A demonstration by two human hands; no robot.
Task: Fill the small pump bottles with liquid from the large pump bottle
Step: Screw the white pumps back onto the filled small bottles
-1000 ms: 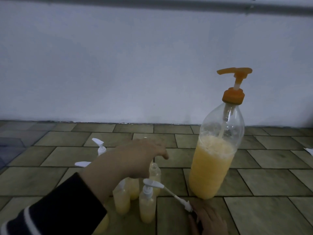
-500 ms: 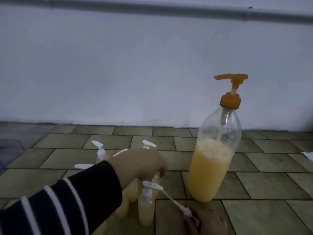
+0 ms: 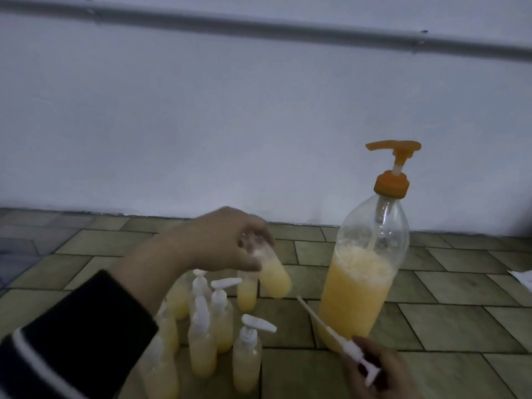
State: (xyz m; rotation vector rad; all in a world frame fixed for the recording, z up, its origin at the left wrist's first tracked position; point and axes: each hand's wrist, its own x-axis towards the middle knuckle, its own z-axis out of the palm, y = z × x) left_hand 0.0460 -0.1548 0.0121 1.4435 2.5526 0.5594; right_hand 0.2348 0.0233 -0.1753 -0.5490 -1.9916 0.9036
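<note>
Head view, left to right. Left hand (image 3: 218, 240) grips an uncapped small bottle (image 3: 272, 273) by its upper end, lifted above the cluster of small pump bottles (image 3: 210, 329); long axis tilted, base pointing down-right, yellow liquid inside. Right hand (image 3: 380, 372) pinches a white pump head (image 3: 355, 359), its dip tube slanting up-left. Large pump bottle (image 3: 362, 275) stands upright just beyond, orange spout pointing left. Tiled floor (image 3: 460, 321), grey-white wall (image 3: 259, 125), pipe (image 3: 259, 24) along top.
</note>
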